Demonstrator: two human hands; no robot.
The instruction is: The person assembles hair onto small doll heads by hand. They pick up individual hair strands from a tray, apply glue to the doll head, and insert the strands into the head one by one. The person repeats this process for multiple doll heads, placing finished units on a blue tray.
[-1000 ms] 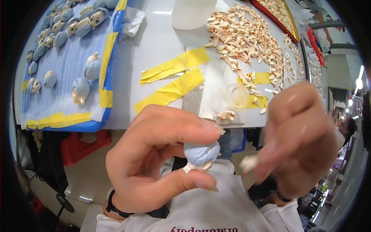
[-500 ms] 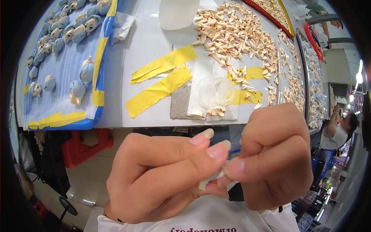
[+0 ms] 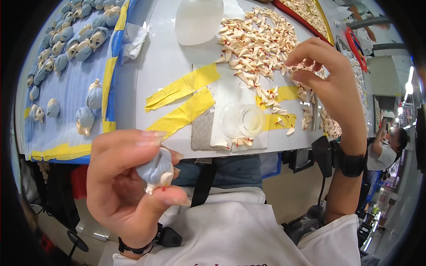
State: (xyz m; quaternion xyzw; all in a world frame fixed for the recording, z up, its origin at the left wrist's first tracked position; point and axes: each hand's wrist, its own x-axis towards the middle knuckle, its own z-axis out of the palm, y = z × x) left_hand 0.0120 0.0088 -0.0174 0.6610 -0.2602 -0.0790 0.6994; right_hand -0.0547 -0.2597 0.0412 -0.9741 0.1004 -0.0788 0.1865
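My left hand [image 3: 128, 186] is closed on a small doll head [image 3: 156, 170] with moulded blue hair, held in front of my chest. A cream bit with a red spot shows on the head beside my thumb. My right hand [image 3: 321, 66] is stretched out over the far right of the table, thumb and fingers apart, at the edge of a heap of small cream pointed pieces [image 3: 257, 44] with red ends. I see nothing held in it. Below the heap, a clear round dish [image 3: 250, 120] rests on a white sheet.
At the left stands a blue-rimmed tray [image 3: 66, 124] with several blue-haired doll heads. Yellow tape strips [image 3: 182, 117] lie across the table. A translucent white container [image 3: 199, 22] is at the back, and a red tray [image 3: 306, 17] of cream pieces at the far right. Another person [image 3: 384, 148] sits far right.
My hands were together in front of me. My right hand has let go and moved up and away to the heap; my left hand has moved left with the doll head, now plainly visible.
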